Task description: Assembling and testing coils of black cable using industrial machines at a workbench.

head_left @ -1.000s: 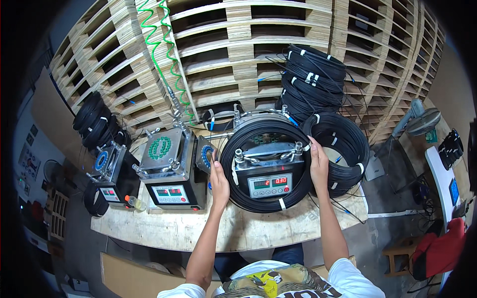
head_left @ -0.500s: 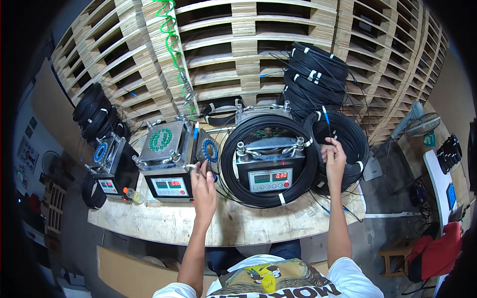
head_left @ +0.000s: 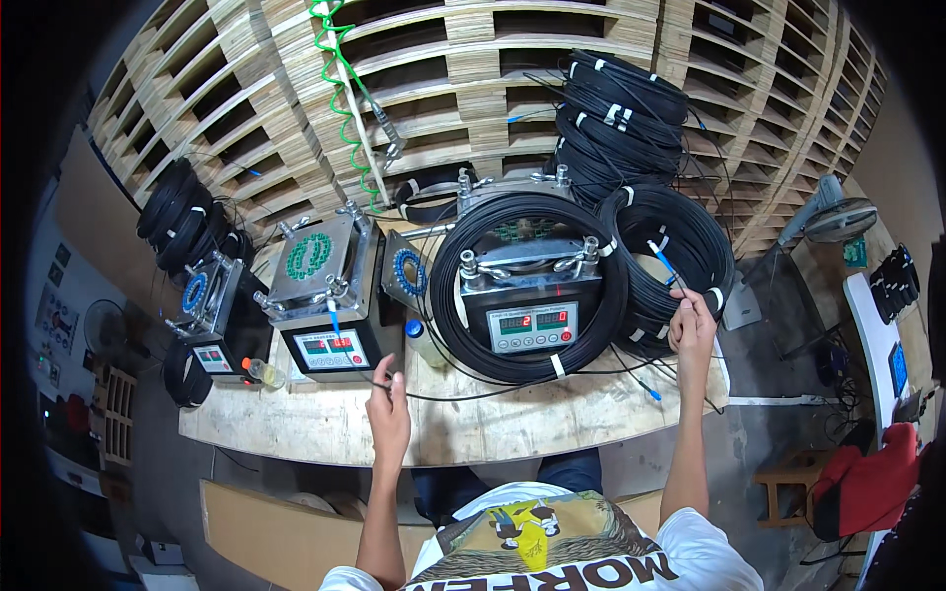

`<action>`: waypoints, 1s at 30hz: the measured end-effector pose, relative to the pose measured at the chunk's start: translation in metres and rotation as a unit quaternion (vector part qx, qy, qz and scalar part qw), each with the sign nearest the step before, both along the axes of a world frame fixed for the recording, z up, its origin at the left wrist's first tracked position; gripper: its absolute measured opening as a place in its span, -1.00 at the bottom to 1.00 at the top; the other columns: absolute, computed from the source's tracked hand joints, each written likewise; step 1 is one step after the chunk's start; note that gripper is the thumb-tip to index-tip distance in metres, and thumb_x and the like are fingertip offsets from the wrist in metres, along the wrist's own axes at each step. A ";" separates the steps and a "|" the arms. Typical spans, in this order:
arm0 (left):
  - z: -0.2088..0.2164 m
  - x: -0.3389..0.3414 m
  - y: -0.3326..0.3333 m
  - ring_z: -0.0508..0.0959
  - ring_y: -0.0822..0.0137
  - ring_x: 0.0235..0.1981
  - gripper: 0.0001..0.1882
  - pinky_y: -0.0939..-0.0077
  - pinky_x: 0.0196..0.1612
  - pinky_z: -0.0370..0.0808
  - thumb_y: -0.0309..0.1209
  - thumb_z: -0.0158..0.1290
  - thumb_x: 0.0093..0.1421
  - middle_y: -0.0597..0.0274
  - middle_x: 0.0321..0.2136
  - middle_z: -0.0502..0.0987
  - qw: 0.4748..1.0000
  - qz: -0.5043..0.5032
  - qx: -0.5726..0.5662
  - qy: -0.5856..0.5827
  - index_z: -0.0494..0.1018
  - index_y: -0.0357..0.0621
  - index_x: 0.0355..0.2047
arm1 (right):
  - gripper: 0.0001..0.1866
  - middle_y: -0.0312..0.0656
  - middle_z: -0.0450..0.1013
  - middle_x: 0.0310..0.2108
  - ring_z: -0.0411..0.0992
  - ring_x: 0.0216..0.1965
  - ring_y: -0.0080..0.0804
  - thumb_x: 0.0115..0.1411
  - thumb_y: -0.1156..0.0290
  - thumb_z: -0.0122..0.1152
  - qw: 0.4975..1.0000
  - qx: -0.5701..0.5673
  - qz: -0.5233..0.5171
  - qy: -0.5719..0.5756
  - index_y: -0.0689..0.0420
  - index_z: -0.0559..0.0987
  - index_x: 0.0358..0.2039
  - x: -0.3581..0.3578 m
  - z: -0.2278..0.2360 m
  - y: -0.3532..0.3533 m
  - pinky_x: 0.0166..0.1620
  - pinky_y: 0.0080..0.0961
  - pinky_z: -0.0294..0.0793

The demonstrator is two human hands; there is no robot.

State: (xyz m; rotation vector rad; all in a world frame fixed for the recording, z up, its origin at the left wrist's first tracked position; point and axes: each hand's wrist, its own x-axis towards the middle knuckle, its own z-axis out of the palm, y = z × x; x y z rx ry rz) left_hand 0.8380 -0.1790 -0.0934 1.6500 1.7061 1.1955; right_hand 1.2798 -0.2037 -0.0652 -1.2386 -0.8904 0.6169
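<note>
My left hand [head_left: 390,419] is closed on a thin black cable near the table's front, its blue-tipped connector [head_left: 333,320] pointing up before the middle polishing machine's panel [head_left: 332,349]. From this hand the cable runs right, below the large black cable coil [head_left: 446,295]. That coil stands upright around the front of the right-hand polishing machine [head_left: 532,286]. My right hand [head_left: 694,320] pinches another black cable end, whose blue-and-white connector [head_left: 667,258] tilts up and left before a stack of black coils [head_left: 711,222].
A blue-capped bottle [head_left: 426,345] stands between the machines, beside a plate with a blue ring [head_left: 409,272]. Leftward are a smaller machine [head_left: 212,320] and an orange-capped bottle [head_left: 264,373]. A loose blue connector [head_left: 655,394] lies near the right edge. Wooden pallets [head_left: 473,49] rise behind.
My left hand has drawn back from beside the middle machine, its connector now before the panel. My right hand has moved right and down, and its connector leans left. The right machine's display has changed.
</note>
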 end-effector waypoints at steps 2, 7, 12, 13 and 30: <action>-0.017 -0.011 -0.008 0.20 0.55 -0.68 -0.66 0.50 -0.58 0.17 -0.33 -0.12 0.48 0.47 -0.67 0.27 0.991 0.028 -0.033 -0.125 0.50 -0.24 0.09 | -0.72 -0.49 0.11 -0.67 0.00 -0.71 -0.81 0.50 0.30 -0.06 0.999 0.007 -0.019 0.035 0.22 0.52 -0.05 -0.003 0.001 -0.002 -0.66 -0.71 -0.08; -0.022 -0.023 -0.015 0.44 0.44 -0.28 -0.74 0.51 -0.18 0.41 -0.48 -0.13 0.42 0.16 -0.19 0.52 0.996 -0.017 0.019 -0.085 0.51 -0.28 -0.02 | -0.72 -0.49 0.10 -0.66 0.00 -0.72 -0.82 0.50 0.31 -0.09 0.995 0.038 -0.027 0.086 0.23 0.52 -0.06 0.005 0.008 -0.001 -0.66 -0.74 -0.06; 0.045 0.021 0.023 0.53 0.32 -0.16 -0.77 0.42 0.05 0.42 -0.47 -0.19 0.45 0.17 -0.25 0.54 0.967 -0.107 0.165 -0.160 0.44 -0.25 -0.02 | -0.75 -0.48 0.13 -0.63 0.03 -0.69 -0.82 0.48 0.35 -0.07 0.998 0.055 0.030 0.018 0.24 0.52 -0.05 -0.017 0.041 0.022 -0.64 -0.75 0.00; 0.059 0.034 0.035 0.47 0.47 -0.40 -0.75 0.53 -0.21 0.45 -0.39 -0.20 0.50 0.31 -0.47 0.44 0.926 -0.146 0.157 -0.312 0.41 -0.25 -0.01 | -0.74 -0.50 0.12 -0.63 0.03 -0.68 -0.83 0.48 0.35 -0.06 0.995 0.079 0.054 0.011 0.24 0.52 -0.06 -0.024 0.051 0.029 -0.64 -0.74 -0.01; 0.121 0.143 0.042 0.18 0.63 -0.70 -0.60 0.65 -0.63 0.13 -0.14 -0.24 0.54 0.47 -0.71 0.24 0.898 -0.352 0.079 -0.253 0.35 -0.17 -0.33 | -0.62 -0.54 0.33 -0.57 0.16 -0.57 -0.87 0.40 0.17 0.18 0.952 0.091 0.274 0.100 0.21 0.63 0.01 -0.164 0.104 0.055 -0.55 -0.77 0.04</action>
